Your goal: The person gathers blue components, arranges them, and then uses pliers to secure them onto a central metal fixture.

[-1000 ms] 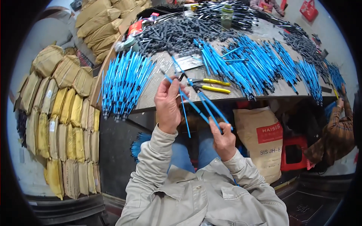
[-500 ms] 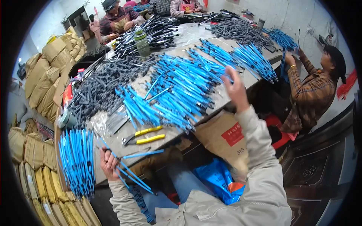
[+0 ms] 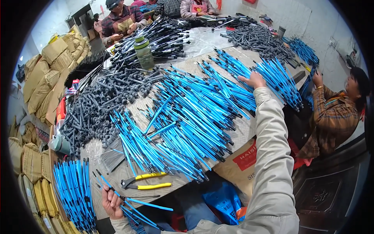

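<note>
Close to the table's near left edge, my left hand [image 3: 112, 202] is closed around several thin blue rods with black ends [image 3: 146, 203], which fan out to the right. My right arm is stretched far across the table. My right hand [image 3: 256, 80] is over the far blue rods [image 3: 230, 64], its thumb held apart; the other fingertips are partly hidden, and I see nothing held in it. A large loose heap of blue rods [image 3: 191, 105] covers the middle. Pliers with yellow handles [image 3: 150, 181] lie between my left hand and that heap.
A neat row of blue rods [image 3: 74, 195] lies at the left edge. Grey plastic pieces [image 3: 97, 105] are heaped behind, near a green-capped bottle [image 3: 143, 52]. A co-worker in plaid [image 3: 335, 111] sits at the right; others sit at the far side. Wrapped packages [image 3: 33, 163] are stacked left.
My right hand has moved farther out over the far blue rods, and its raised fingers have come down. My left hand keeps its hold on the rods. The whole view has shifted.
</note>
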`<action>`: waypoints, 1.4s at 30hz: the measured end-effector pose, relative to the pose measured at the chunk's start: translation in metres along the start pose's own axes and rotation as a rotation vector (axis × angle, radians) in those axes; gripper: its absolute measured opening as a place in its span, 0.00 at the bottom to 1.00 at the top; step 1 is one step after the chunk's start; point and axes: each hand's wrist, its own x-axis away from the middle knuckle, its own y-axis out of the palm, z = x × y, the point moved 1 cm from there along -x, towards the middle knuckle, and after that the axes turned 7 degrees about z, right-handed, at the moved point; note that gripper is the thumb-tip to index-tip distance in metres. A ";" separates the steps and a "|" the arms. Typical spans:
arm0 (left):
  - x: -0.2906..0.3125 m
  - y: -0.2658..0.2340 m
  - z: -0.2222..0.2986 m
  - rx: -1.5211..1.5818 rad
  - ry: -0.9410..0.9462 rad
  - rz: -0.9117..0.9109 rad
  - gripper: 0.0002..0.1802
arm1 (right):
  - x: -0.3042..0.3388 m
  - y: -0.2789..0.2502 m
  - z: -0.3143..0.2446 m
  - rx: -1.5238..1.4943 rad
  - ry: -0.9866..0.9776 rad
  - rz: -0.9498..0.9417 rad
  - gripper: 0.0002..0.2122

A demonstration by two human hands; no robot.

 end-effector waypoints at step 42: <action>0.120 0.028 -0.020 -0.223 0.218 -0.201 0.10 | 0.110 -0.009 0.009 -0.048 -0.337 0.090 0.15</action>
